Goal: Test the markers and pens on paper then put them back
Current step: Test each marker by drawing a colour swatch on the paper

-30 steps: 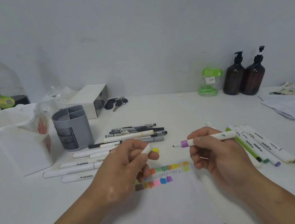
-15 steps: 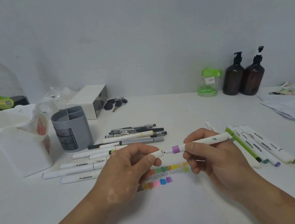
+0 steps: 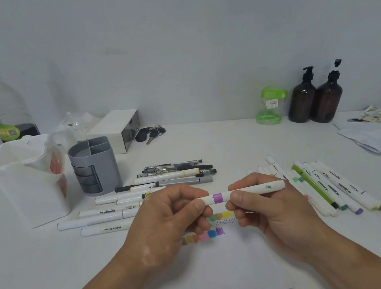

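The step in hand appears to be the closing of one marker after its test. In the centre of the frame the person holds a white marker with a purple band level above the paper, with its length running from left to right. The left hand pinches the left end, which looks like the cap, between thumb and curled fingers. The right hand is clamped on the barrel just to the right of the purple band. No tip is visible, so the cap seems to be on or almost on. Whether it is fully seated cannot be told.

Just below the hands, the paper carries two rows of colour patches, and the lower row ends with a purple one, which fits this marker.

The next move, as a judgement, calls for a firm push of both hands towards each other. Then one hand must let go so the other can put the marker away. It could go with the markers at centre right or with the pens and markers at centre left. In the end everything must return to the grey holder or the white caddy in the left part of the frame. Which row is already tested cannot be told.
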Demonstrator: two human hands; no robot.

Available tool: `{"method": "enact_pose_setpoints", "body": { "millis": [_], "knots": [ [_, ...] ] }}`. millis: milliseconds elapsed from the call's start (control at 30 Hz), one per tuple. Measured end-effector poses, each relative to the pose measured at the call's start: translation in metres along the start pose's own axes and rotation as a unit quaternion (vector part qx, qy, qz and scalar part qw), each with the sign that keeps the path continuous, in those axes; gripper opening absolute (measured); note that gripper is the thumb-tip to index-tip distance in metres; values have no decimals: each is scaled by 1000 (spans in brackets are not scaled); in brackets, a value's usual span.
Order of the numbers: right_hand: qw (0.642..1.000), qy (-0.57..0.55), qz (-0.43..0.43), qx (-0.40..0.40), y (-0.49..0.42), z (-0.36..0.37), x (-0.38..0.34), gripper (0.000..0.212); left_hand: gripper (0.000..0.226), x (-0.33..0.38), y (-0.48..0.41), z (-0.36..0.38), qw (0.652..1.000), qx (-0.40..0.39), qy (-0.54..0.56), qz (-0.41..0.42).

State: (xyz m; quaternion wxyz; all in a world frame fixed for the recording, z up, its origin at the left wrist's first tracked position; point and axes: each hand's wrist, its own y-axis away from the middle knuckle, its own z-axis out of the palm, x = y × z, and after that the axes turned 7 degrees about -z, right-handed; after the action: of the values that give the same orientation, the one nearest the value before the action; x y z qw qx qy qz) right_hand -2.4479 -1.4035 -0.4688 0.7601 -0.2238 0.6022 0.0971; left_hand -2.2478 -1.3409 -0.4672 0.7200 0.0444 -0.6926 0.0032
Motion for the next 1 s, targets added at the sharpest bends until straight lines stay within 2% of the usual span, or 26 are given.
{"method": "enact_pose_setpoints", "body": {
  "millis": [167,267,333,400,500,667,733,833,1000],
  "knots": [
    [999,49,-11,-1,-1,1,1,31,20,-1,-5,0,998,28,-55,-4],
    [994,102,-16,-35,-1,-7,-8,29,24,1,-7,-2,995,56,-88,4],
    [984,171,-15,-46,0,-11,-13,15,25,3,-7,-8,992,76,-101,19],
    [954,293,-24,-54,2,-11,-14,5,23,4,-6,-12,988,92,-123,29],
    [902,425,-34,-62,5,-1,-10,8,24,3,-6,-11,984,94,-146,46],
    [859,509,-40,-24,4,6,-8,13,27,3,-5,-5,992,74,-82,53],
    [840,541,-30,43,-1,-4,-11,13,25,1,-6,-6,989,90,-95,63],
    [790,600,17,124,-8,-23,-12,11,21,1,-7,-7,985,102,-127,59],
    [718,685,52,116,-13,-26,2,18,19,-2,-5,-2,987,81,-140,13]
  ]
}}
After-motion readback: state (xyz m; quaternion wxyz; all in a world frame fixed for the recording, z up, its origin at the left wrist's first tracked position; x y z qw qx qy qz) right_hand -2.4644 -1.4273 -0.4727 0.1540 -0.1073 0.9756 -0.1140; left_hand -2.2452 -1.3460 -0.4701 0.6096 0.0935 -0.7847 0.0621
